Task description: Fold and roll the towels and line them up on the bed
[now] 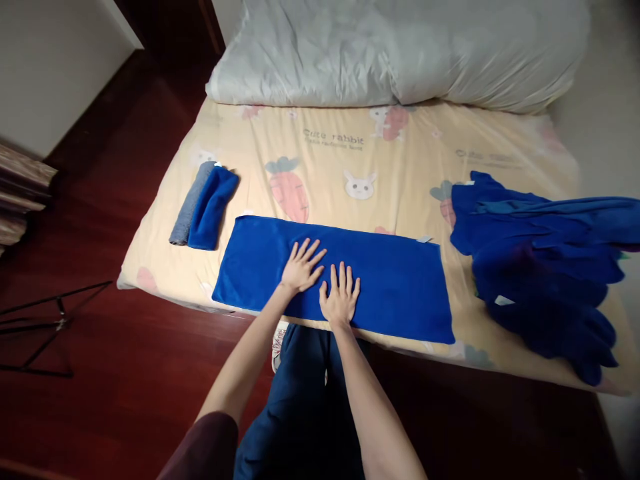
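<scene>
A blue towel (pixel 395 287) lies spread flat along the front edge of the bed, with a small white tag at its far edge toward the right. My left hand (pixel 301 267) rests palm down on its middle, fingers spread. Just to the right, my right hand (pixel 340 297) also presses flat on the cloth near the front edge, fingers apart. Neither hand grips anything. Left of the towel lie a rolled grey towel (pixel 193 203) and a rolled or folded blue towel (pixel 214 208), side by side and touching.
A crumpled heap of blue towels (pixel 540 273) lies on the right of the bed. The yellow rabbit-print sheet (pixel 330 173) covers the mattress, and a bulky grey quilt (pixel 390 53) sits at the back. Black stand legs (pixel 60 323) stand on the dark red floor at left.
</scene>
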### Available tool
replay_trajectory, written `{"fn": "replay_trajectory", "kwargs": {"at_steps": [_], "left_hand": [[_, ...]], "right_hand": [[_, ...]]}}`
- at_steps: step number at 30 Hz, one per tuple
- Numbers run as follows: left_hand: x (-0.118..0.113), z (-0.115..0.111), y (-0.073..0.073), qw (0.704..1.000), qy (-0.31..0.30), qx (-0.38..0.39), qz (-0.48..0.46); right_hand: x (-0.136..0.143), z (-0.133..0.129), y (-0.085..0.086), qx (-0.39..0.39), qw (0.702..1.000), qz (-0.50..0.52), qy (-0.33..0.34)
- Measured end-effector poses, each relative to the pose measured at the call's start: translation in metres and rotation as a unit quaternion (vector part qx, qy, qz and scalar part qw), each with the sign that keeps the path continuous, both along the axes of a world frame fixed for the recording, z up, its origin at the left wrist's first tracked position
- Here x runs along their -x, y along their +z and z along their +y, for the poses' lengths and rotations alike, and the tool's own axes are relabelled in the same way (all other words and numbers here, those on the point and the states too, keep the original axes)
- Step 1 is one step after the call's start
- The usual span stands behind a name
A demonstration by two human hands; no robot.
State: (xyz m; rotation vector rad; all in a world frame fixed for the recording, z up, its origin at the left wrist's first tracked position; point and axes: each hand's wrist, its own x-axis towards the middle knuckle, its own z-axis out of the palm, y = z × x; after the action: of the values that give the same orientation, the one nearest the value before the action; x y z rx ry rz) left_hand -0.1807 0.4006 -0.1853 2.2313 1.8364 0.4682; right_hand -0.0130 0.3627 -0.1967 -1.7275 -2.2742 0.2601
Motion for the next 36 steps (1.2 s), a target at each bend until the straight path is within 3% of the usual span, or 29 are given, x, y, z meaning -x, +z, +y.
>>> {"fn": "replay_trajectory", "kwargs": {"at_steps": [10, 14, 16, 18, 22, 25, 27, 31, 36], "left_hand": [[0.159, 0.021, 0.006, 0.981, 0.165, 0.043, 0.089], [0.191, 0.034, 0.016, 0.977, 0.179, 0.078, 0.091], [0.181, 0.030, 0.022, 0.977, 0.189, 0.059, 0.085], [0.151, 0.011, 0.027, 0.978, 0.195, 0.020, 0.075], [0.078, -0.062, 0.020, 0.992, 0.111, 0.004, 0.055], [0.057, -0.102, 0.007, 0.989, 0.142, -0.010, 0.043], [0.056, -0.108, 0.004, 0.987, 0.155, -0.021, 0.034], [0.059, -0.099, 0.006, 0.987, 0.150, -0.048, 0.018], [0.060, -0.098, 0.005, 0.982, 0.157, -0.101, -0.008]], "right_hand": [[0.000, 0.002, 0.003, -0.007, 1.000, 0.008, -0.001], [0.000, 0.001, 0.005, 0.007, 1.000, 0.009, -0.001], [0.001, 0.001, 0.006, 0.020, 1.000, 0.004, -0.002], [0.001, 0.001, 0.007, 0.032, 0.999, 0.002, -0.006], [0.004, 0.004, 0.007, 0.037, 0.999, 0.002, -0.009], [0.006, 0.008, 0.008, 0.039, 0.999, 0.000, -0.007], [0.007, 0.009, 0.012, 0.047, 0.999, -0.002, -0.007], [0.009, 0.009, 0.023, 0.066, 0.998, -0.006, -0.003], [-0.007, 0.024, 0.032, 0.070, 0.996, 0.000, 0.048]]}}
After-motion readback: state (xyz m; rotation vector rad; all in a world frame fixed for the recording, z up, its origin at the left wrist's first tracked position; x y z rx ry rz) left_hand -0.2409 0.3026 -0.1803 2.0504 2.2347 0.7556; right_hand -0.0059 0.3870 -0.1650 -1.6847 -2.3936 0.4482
